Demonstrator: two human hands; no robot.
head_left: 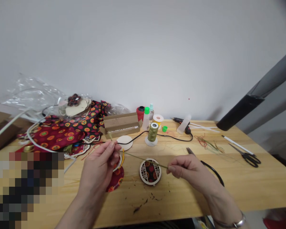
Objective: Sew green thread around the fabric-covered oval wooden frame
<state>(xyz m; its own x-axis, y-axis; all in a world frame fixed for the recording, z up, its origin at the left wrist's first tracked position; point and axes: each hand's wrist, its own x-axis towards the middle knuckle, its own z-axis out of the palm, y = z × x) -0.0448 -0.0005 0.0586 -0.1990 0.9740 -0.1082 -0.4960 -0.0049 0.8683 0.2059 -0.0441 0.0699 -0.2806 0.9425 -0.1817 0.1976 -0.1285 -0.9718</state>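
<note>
Between my two hands an olive-green thread (143, 159) is stretched taut above the table. Its left end is pinched in the fingers of my left hand (98, 165), with a frayed tuft sticking up past the thumb. My right hand (188, 171) pinches the other end between thumb and forefinger. Below the thread lies a round ornament (150, 171) with a pale lattice frame over dark patterned fabric. Partly hidden by my left hand is a red patterned fabric disc (116, 179), with a yellow cord (122, 159) near it. An olive thread spool (153, 132) stands behind the ornament.
Black-handled scissors (249, 157) and thread scraps (208, 143) lie to the right. At the back stand a green-capped bottle (146, 117), an open cardboard box (121, 124) and a corded black tool (181, 122). Patterned fabric (66, 130) is piled left. A dark tool tip (190, 152) shows behind my right hand.
</note>
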